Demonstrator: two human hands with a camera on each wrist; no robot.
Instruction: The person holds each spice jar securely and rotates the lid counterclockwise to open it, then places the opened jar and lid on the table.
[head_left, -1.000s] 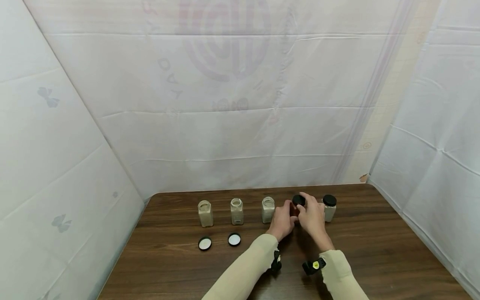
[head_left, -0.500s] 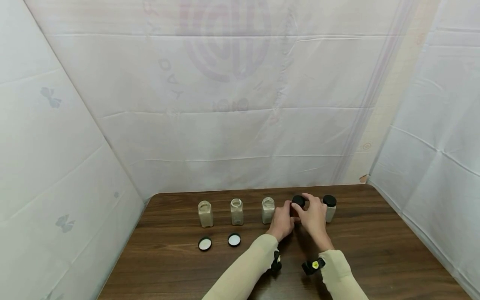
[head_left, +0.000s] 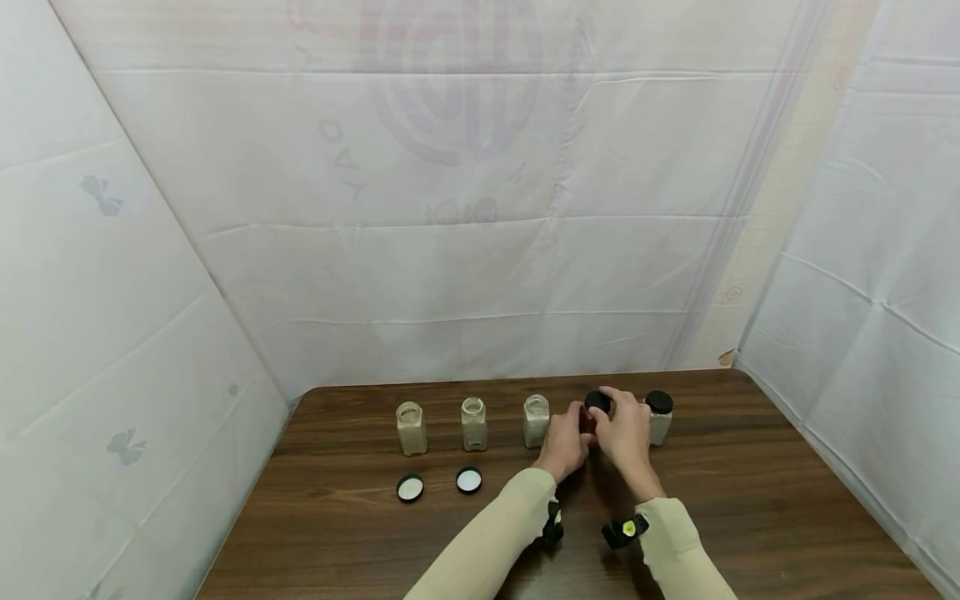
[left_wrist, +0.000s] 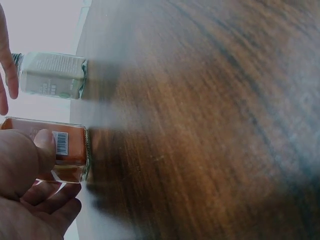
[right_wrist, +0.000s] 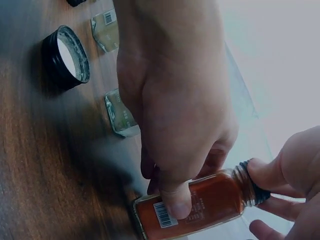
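Observation:
A square glass jar of red-brown powder [right_wrist: 210, 202] stands upright on the table, a barcode label on its side. My left hand [head_left: 565, 442] holds its body, the thumb [left_wrist: 46, 150] pressed on the label side and the other fingers on the opposite side. Above it, my right hand [head_left: 626, 429] pinches the black lid [head_left: 597, 402] between thumb and fingers. Glass threads of the neck [right_wrist: 242, 186] show just below that lid in the right wrist view. Right of my right hand stands a jar of pale contents [head_left: 660, 421] with a black lid, partly hidden by the hand.
Three lidless glass jars of pale contents stand in a row to the left: a far-left jar [head_left: 412, 430], a middle jar [head_left: 474, 427] and one beside my left hand [head_left: 536, 423]. Two black lids [head_left: 409, 487] lie white side up on the wooden table [head_left: 337, 533]. White sheeting [head_left: 420, 275] rises behind.
My right fingers have shifted round the lid and back, with a small turn of the hand. My left hand keeps its grip on the jar in the same spot.

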